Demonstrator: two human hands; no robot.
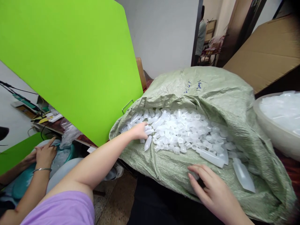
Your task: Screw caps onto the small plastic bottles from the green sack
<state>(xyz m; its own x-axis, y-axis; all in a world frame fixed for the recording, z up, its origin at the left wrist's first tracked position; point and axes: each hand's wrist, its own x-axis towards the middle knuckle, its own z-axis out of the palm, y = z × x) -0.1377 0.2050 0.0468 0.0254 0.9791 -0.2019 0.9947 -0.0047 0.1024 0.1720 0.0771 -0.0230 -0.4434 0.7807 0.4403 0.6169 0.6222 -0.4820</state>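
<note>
White tubes (173, 120) in the sack (222, 84), against fingers of our left hand (140, 130); clamped or not, we cannot tell. Our right hand (212, 189), fingers loosely apart, by the sack's near edge.

The place looks like a small, makeshift workshop. Loose translucent plastic pieces (180, 128) fill the mouth of a bulky woven sack (217, 82) at the person's left hand (140, 130), and a large bowl (269, 136) of pale plastic stands beyond the right hand (212, 189). Left of the person's left arm, a co-worker's hands (45, 153) are at a teal basin (72, 152), beside a cluttered bench (81, 138).
</note>
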